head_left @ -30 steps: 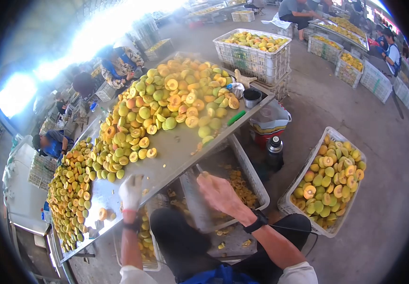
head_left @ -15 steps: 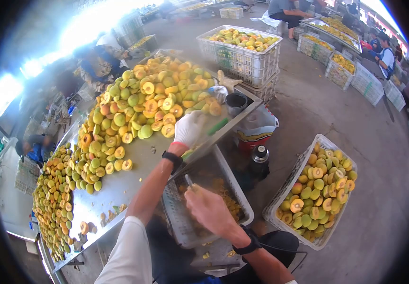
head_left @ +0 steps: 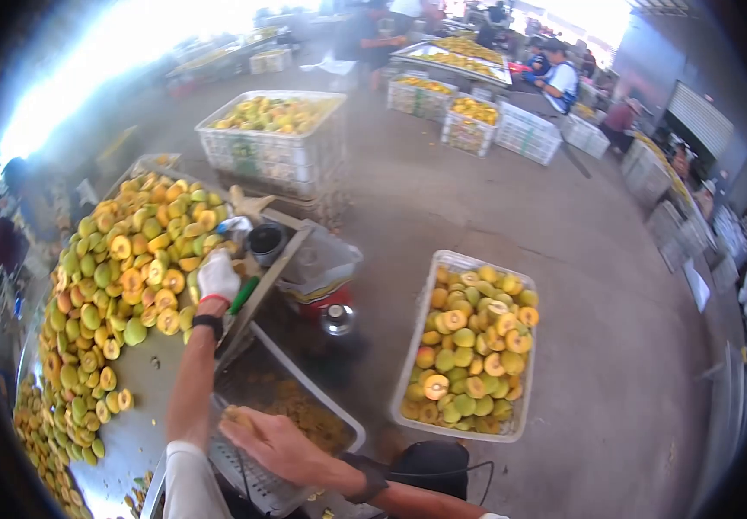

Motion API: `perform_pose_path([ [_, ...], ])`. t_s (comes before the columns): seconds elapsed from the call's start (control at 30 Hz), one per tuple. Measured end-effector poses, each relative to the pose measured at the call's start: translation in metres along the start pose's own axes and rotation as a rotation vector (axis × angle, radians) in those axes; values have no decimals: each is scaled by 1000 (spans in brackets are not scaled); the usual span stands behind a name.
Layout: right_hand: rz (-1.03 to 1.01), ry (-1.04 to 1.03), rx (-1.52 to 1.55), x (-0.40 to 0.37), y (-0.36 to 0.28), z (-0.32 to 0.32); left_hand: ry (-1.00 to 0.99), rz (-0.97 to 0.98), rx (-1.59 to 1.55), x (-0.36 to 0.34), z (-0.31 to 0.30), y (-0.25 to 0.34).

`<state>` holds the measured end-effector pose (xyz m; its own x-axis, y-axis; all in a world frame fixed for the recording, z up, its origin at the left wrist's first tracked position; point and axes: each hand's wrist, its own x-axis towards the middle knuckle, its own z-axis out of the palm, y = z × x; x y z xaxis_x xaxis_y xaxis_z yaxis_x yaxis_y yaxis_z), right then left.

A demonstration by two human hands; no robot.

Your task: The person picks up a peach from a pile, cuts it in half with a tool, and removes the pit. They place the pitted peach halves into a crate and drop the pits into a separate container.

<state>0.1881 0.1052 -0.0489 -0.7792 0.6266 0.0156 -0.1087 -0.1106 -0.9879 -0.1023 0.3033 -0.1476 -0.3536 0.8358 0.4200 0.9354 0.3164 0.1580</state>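
In the head view my left hand [head_left: 220,275], in a white glove, reaches to the near right edge of a heap of peach halves [head_left: 131,259] on a metal table [head_left: 153,381]. Its fingers point into the fruit and their tips are hidden. A green handle [head_left: 244,295] lies beside it along the table's rim. My right hand [head_left: 274,441], bare and closed, is over a white crate [head_left: 352,428] with yellowish scraps inside. What its fingers grip is blurred and cannot be made out. Dark bands circle both wrists.
A dark cup [head_left: 265,242] stands at the table corner. Below are a plastic bag [head_left: 322,264] and a flask [head_left: 337,318]. One crate of peach halves [head_left: 525,415] rests on the floor to the right; stacked crates [head_left: 287,164] stand behind. Other people work farther back.
The view has swung right, so everything sits farther left. My gloved hand is still beside the fruit heap. The greyish piece that stuck up from my right fist no longer shows.
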Motion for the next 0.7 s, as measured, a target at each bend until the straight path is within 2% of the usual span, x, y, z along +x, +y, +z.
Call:
perform_pose_path([
  [0.07, 25, -23, -26, -2, 4, 1, 16, -84, -110, -17, -33, 15],
  [0.17, -70, 13, -71, -10, 1, 4, 46, -161, -284, -52, -92, 23],
  [0.23, -116, -4, -97, -14, -2, 8, -32, -284, -632, -77, -110, -23],
  [0.3, -138, -7, -140, -18, 2, 15, -190, -448, -1032, -113, -145, -46],
  [0.37, -167, -17, -203, -20, 14, 24, -178, -493, -1319, -164, -179, -48],
  [0.43, -204, -36, -286, -20, 27, 33, -144, -617, -1537, -203, -216, -23],
  [0.53, -90, -69, -332, -25, 15, 42, -65, -743, -1697, -244, -227, -18],
  [0.57, -87, -56, -374, -24, 14, 45, -108, -670, -1763, -256, -220, -26],
  [0.7, -113, 3, -510, -16, 30, 62, -35, -591, -1701, -272, -212, -15],
])
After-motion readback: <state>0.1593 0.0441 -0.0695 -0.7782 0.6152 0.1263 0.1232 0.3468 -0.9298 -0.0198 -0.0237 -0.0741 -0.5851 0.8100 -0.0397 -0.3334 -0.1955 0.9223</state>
